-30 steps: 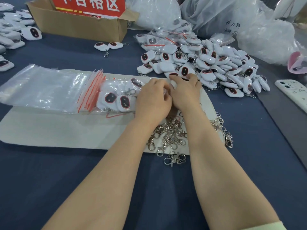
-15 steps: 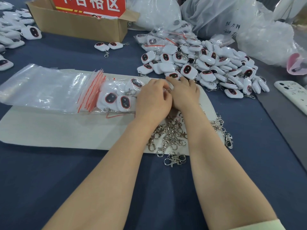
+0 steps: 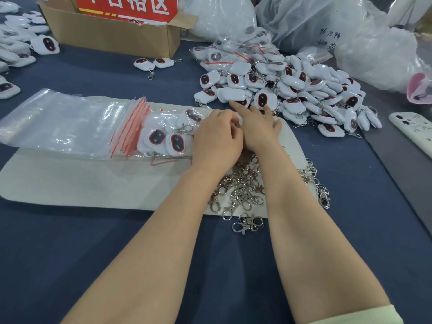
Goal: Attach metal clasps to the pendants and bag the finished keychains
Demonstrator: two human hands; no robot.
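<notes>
Hands meet at the far edge of the white mat [image 3: 81, 181], side by side and touching. Your left hand [image 3: 217, 139] lies knuckles-up with its fingers curled under. Anything it may hold is hidden, so I cannot tell whether it grips something. Your right hand [image 3: 259, 127] is flat, its fingers straight and spread, and its fingertips [image 3: 233, 105] touch the nearest pieces of the pendant pile [image 3: 292, 90]. That pile spreads over the blue bench [image 3: 93, 253] at 1 o'clock from your hands.

At 6 o'clock, between your forearms, loose metal clasps [image 3: 238, 190] lie tangled on the mat's near edge. A few sit just off it on the bench, and more lie at 4 o'clock beside your right forearm.

At 9 o'clock, right against your left hand, finished keychains [image 3: 166, 139] lie in clear plastic. Further along at 9 o'clock is a stack of empty zip bags [image 3: 70, 122] with red strips, reaching past the mat's far edge.

At 11 o'clock stands a cardboard box [image 3: 112, 33] holding a red sign [image 3: 126, 5], with two keychains [image 3: 153, 64] just in front of it. More pendants [image 3: 21, 43] lie at 10 o'clock. Plastic sacks [image 3: 315, 22] rise behind the pile, and a white phone case [image 3: 413, 132] lies at 3 o'clock.
</notes>
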